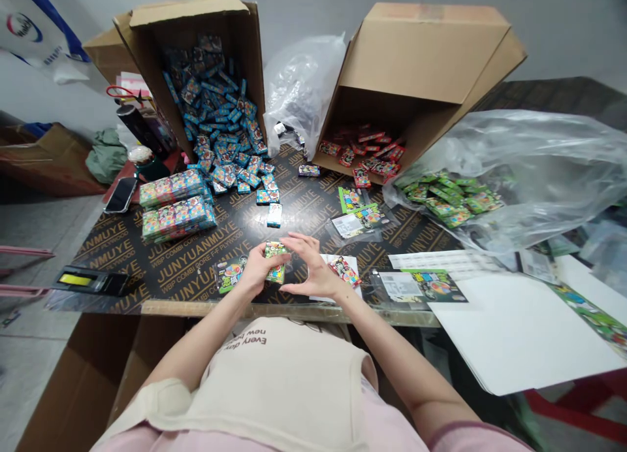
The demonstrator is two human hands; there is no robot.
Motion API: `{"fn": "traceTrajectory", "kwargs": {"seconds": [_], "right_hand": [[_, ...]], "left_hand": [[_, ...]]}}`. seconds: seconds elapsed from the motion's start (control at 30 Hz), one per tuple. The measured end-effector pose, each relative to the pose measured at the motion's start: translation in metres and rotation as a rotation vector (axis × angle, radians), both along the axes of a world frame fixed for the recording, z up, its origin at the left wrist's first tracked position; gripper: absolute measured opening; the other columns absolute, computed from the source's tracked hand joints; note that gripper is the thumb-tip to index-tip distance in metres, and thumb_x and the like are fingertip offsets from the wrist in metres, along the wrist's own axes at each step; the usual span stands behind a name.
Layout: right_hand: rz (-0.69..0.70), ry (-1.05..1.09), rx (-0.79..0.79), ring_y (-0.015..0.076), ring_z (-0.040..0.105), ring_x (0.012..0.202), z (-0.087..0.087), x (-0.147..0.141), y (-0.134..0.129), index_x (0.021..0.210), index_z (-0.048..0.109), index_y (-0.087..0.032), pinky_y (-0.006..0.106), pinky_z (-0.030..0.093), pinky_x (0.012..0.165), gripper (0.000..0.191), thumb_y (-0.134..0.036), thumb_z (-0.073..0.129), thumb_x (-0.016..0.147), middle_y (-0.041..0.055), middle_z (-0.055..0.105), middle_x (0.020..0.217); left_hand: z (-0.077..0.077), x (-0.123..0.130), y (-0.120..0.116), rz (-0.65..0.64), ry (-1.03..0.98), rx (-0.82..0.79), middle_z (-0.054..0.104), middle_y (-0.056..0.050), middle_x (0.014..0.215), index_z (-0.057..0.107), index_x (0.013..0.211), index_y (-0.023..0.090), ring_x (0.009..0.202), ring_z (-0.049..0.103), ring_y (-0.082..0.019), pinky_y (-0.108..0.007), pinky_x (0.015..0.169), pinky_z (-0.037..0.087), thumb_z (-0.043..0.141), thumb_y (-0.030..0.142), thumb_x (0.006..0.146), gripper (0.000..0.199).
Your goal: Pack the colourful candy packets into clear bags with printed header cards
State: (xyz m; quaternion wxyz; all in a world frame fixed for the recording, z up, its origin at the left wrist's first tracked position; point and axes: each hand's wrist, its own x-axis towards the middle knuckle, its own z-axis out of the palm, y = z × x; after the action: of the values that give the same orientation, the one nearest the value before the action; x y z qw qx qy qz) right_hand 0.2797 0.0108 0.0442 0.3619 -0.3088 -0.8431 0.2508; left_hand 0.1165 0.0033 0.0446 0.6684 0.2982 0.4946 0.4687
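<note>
Near the front edge of the dark table, my left hand grips a small green packet between thumb and fingers. Just right of it, my right hand has its thumb and fingers spread around a gap, with the fingertips close to the packet's top. A flat printed sleeve lies left of my left hand. Partly behind my right wrist is a red printed piece on white paper. A small blue box stands beyond my hands.
Blue boxes spill from a carton at the back left. Another carton holds red boxes. Green packets lie in clear plastic on the right. Stacked packs and a phone sit left; white sheets lie right.
</note>
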Motion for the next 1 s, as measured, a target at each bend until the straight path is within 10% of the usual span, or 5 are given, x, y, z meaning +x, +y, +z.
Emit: {"fn": "traceTrajectory", "kwargs": {"seconds": [0.17,0.4,0.7,0.87,1.0], "right_hand": [[-0.159,-0.034,0.09,0.0298,0.054,0.113,-0.006,0.006,0.01,0.132,0.044,-0.028,0.048,0.032,0.099,0.075,-0.036,0.074,0.064,0.008,0.061,0.119],[-0.323,-0.19,-0.09,0.0332,0.053,0.118,-0.052,0.03,0.026,0.126,0.049,-0.025,0.054,0.019,0.107,0.069,-0.036,0.073,0.062,0.0098,0.062,0.123],[0.137,0.189,-0.501,0.0258,0.049,0.129,-0.04,0.027,0.028,0.141,0.033,-0.028,0.046,0.034,0.109,0.094,-0.041,0.083,0.062,0.011,0.053,0.137],[-0.168,0.546,-0.601,0.024,0.047,0.131,-0.016,0.001,0.044,0.146,0.018,-0.035,0.043,0.045,0.101,0.098,-0.051,0.076,0.068,0.009,0.052,0.137],[-0.423,0.801,-0.794,0.0223,0.064,0.105,-0.012,-0.028,0.05,0.14,0.027,-0.03,0.038,0.054,0.084,0.081,-0.052,0.067,0.074,0.0068,0.065,0.113]], "left_hand": [[-0.018,-0.018,0.002,-0.153,0.398,0.203,0.067,-0.007,0.092,0.061,0.108,0.014,0.081,0.062,-0.02,-0.032,0.076,0.048,0.073,0.051,0.066,0.057],[-0.049,-0.068,0.002,-0.59,1.429,0.502,0.054,-0.016,0.129,0.022,0.149,0.019,0.125,0.046,-0.036,-0.053,0.108,0.025,0.081,0.04,0.055,0.113],[-0.029,-0.071,0.003,-0.504,0.967,0.527,0.051,-0.011,0.13,0.02,0.15,0.022,0.119,0.051,-0.03,-0.044,0.103,0.037,0.081,0.037,0.055,0.115],[-0.031,-0.053,0.02,0.008,0.693,0.46,0.057,-0.004,0.098,0.055,0.129,0.019,0.095,0.057,-0.021,-0.035,0.089,0.045,0.076,0.043,0.064,0.072],[-0.041,-0.028,0.019,0.13,0.398,0.411,0.059,-0.001,0.085,0.068,0.105,0.017,0.082,0.056,-0.015,-0.027,0.08,0.045,0.073,0.039,0.069,0.043]]}}
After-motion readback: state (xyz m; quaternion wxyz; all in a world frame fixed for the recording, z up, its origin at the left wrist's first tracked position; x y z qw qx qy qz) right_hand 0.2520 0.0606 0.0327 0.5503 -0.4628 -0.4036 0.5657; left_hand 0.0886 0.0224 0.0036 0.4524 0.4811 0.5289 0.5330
